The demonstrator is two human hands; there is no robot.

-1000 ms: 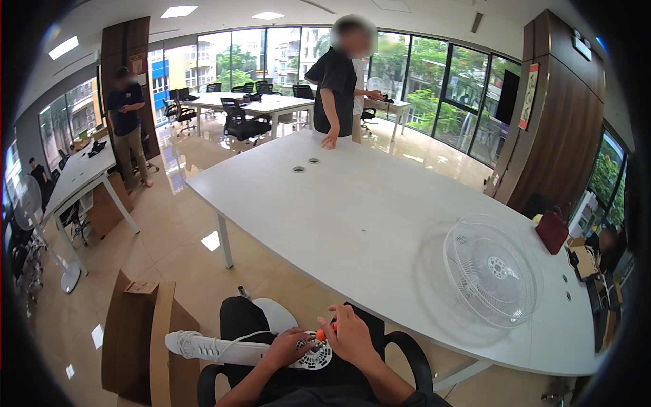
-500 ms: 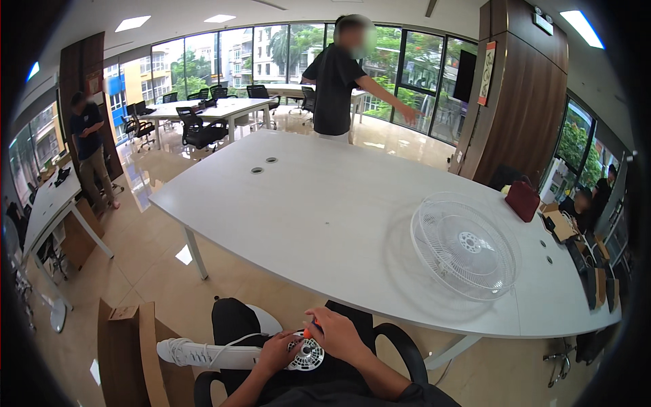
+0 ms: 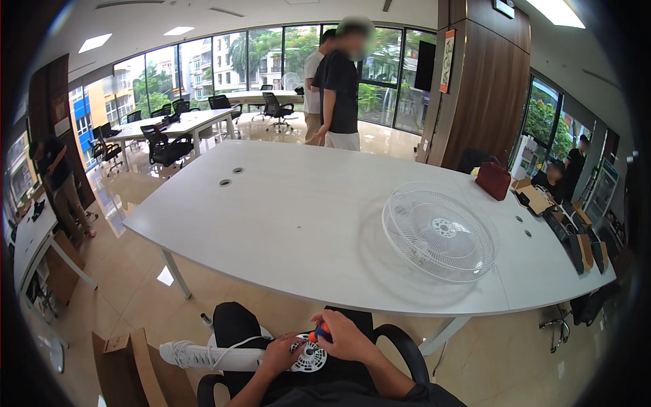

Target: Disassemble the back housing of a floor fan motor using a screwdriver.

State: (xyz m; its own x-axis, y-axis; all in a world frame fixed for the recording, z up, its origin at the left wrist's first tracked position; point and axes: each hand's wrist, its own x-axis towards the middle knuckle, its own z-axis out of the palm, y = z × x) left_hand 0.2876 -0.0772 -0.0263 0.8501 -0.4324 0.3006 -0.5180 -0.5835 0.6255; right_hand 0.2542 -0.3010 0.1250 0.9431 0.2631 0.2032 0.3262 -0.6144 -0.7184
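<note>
Across my lap lies a white fan body, with a long white column [image 3: 234,357] and a round slotted head [image 3: 310,362]. My left hand [image 3: 279,353] is closed around the fan body where column and head meet. A screwdriver [image 3: 321,332] with an orange and blue handle is gripped in my right hand [image 3: 344,338], over the head's upper edge; its tip is hidden. White cord [image 3: 180,354] is wound around the column's far left end. On the table, to the right, rests a round white wire fan guard [image 3: 461,234].
A white table [image 3: 271,203] spans the space ahead. An opened cardboard box [image 3: 122,363] stands on the floor at left. The chair's black armrest [image 3: 410,353] curves beside my right arm. A red bag [image 3: 493,180] sits at the table's far right. Several people stand or sit farther off.
The view has swung slightly, shifting the table leftward. Across the table, the person's outstretched arm is lowered and a second person shows behind. My right hand has turned, exposing more blue handle.
</note>
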